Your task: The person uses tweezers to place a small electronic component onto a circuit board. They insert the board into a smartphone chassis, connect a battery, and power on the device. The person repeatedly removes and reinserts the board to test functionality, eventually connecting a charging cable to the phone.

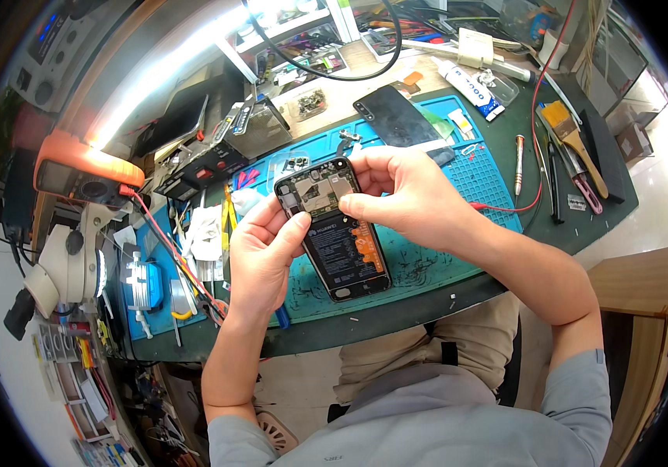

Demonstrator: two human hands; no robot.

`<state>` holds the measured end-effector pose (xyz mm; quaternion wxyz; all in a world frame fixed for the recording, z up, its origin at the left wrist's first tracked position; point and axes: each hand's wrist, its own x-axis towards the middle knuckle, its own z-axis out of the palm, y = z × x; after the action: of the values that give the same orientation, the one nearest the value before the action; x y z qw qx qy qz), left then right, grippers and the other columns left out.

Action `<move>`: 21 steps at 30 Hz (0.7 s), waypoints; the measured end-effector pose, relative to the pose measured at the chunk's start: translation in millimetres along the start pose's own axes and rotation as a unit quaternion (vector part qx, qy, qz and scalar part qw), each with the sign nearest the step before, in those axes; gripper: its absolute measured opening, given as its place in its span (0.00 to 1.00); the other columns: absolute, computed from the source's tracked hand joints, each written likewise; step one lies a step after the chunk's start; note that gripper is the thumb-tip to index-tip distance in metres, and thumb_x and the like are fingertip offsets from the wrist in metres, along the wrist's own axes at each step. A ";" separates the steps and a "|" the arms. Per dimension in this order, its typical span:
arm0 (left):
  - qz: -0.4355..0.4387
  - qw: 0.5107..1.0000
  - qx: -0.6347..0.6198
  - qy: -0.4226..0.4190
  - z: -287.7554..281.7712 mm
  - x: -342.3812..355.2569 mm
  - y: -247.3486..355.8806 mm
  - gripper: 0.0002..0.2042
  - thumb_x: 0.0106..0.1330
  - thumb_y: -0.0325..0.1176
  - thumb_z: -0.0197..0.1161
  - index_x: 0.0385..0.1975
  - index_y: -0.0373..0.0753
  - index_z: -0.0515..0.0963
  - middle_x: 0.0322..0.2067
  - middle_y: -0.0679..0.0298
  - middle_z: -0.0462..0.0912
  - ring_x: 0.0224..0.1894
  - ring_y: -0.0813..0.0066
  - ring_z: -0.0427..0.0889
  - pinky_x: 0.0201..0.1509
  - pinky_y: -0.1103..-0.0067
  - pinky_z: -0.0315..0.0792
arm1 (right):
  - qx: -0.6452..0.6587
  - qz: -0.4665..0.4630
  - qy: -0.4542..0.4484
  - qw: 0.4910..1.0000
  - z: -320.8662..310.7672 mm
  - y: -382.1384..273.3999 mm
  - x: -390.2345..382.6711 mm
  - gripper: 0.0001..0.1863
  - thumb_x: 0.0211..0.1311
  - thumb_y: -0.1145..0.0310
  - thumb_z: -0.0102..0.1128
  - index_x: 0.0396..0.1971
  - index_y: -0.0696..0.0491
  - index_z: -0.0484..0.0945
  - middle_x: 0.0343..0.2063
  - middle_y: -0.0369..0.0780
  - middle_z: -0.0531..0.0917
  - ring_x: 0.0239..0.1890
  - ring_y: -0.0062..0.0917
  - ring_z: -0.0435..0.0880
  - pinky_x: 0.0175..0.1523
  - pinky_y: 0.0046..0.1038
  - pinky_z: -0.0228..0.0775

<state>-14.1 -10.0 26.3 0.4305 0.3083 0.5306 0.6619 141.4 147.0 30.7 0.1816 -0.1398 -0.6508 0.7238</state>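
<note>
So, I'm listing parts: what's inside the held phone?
A circuit board at top, a black battery below. The fingers cover spots along both edges; anything beneath board and battery is hidden.

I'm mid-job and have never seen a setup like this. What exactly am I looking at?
No machine here: a person works bare-handed, filmed by a fisheye camera on their head, looking down. Its left is their left; straight edges bend near the rim. The left hand and right hand hold an opened phone near its upper end, its circuit board and black battery showing. Below lies a blue mat on a dark green bench. An orange multimeter is at left; a screwdriver and brush lie at right.
</note>
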 end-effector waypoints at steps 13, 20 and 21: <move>0.004 0.999 0.039 -0.003 -3.5 -0.7 1.2 0.19 0.69 0.23 0.61 0.59 0.26 0.72 0.50 0.57 0.83 0.48 0.78 0.83 0.50 0.81 0.79 | 0.006 -0.018 0.004 1.000 1.6 2.5 0.0 0.13 0.60 0.76 0.64 0.44 0.63 0.80 0.36 0.38 0.86 0.37 0.15 0.82 0.45 0.22 0.77; 0.032 0.997 0.073 0.009 -1.5 -1.6 -2.2 0.21 0.69 0.23 0.61 0.61 0.25 0.70 0.52 0.56 0.82 0.50 0.78 0.81 0.52 0.81 0.78 | -0.021 0.001 -0.004 1.000 0.5 2.5 0.7 0.14 0.63 0.75 0.64 0.48 0.61 0.80 0.38 0.36 0.85 0.39 0.14 0.81 0.47 0.22 0.77; 0.030 0.997 0.066 0.008 -0.7 -1.6 -2.0 0.20 0.69 0.23 0.61 0.61 0.26 0.71 0.52 0.56 0.82 0.50 0.78 0.81 0.52 0.81 0.78 | -0.019 0.002 -0.004 1.000 0.4 1.4 0.2 0.15 0.63 0.75 0.64 0.48 0.61 0.80 0.39 0.36 0.85 0.39 0.14 0.81 0.48 0.22 0.77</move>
<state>-13.5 -11.6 24.3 0.3848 0.3466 0.5669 0.6406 140.9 146.5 29.4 0.1748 -0.1419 -0.6649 0.7122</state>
